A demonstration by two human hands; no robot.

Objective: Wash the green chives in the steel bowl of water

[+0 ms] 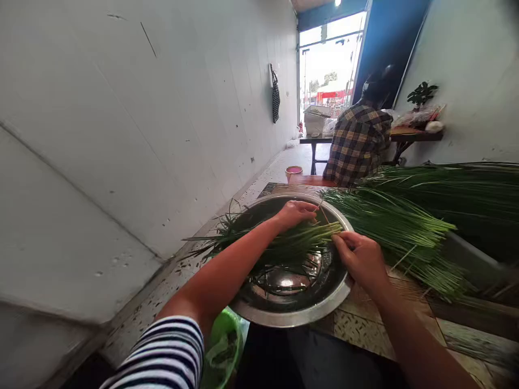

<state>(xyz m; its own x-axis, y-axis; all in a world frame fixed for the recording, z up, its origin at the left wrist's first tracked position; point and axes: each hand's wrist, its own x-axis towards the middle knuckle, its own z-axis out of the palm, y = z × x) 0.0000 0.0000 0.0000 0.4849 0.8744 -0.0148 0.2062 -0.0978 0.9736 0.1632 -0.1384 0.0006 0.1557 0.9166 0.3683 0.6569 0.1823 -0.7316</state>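
Observation:
A bunch of garlic chives [298, 240] lies across a wide metal basin [284, 319], pale cut ends to the right and dark leaves hanging over the left rim. My right hand [360, 256] is closed in a pinch at the pale ends. Above the bunch, my left hand [298, 212] has its fingertips pinched together by a thin brownish strand [325, 215], which slants down toward the stalk ends. Whether that strand is a withered leaf or a tie, I cannot tell. Loose dark leaves and some wet shine show in the basin's bottom.
Large heaps of chives [397, 219] cover the table's right side. A green bin [223, 346] with scraps stands below the basin. Ahead, a person in a plaid shirt [359, 143] sits facing away, near another table. The white wall [162, 135] runs along the left.

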